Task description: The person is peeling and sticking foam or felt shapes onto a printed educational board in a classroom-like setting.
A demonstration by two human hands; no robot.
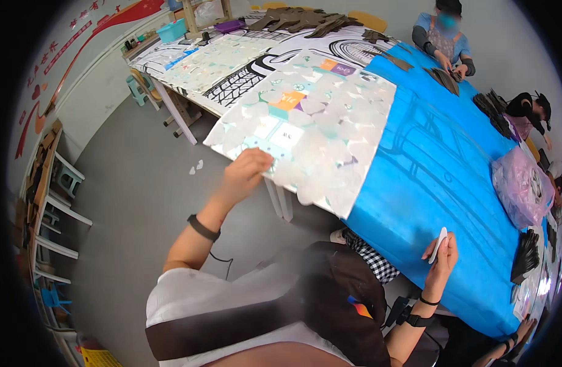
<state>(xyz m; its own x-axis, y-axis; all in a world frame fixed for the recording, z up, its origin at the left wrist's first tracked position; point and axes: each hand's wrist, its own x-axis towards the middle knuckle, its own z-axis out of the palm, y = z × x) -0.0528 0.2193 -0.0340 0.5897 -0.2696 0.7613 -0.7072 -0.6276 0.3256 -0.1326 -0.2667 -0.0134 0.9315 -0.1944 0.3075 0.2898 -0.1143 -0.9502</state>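
My left hand is raised over the near edge of a pale patterned sheet, its fingers bent and pressed together. Whatever they may pinch is too small or hidden to make out. Many thin, rounded, whitish pieces lie spread over that sheet, some overlapping. On the right, above the blue table cover, my right hand grips a small white flat piece with a rounded end, held on edge between thumb and fingers. It may be a stack of several; I cannot tell.
A blue cover spans the right of the table. A pink plastic bag and dark stacked pieces lie along its far side. Co-workers sit beyond. Brown pieces are heaped at the back. Stools line the left wall.
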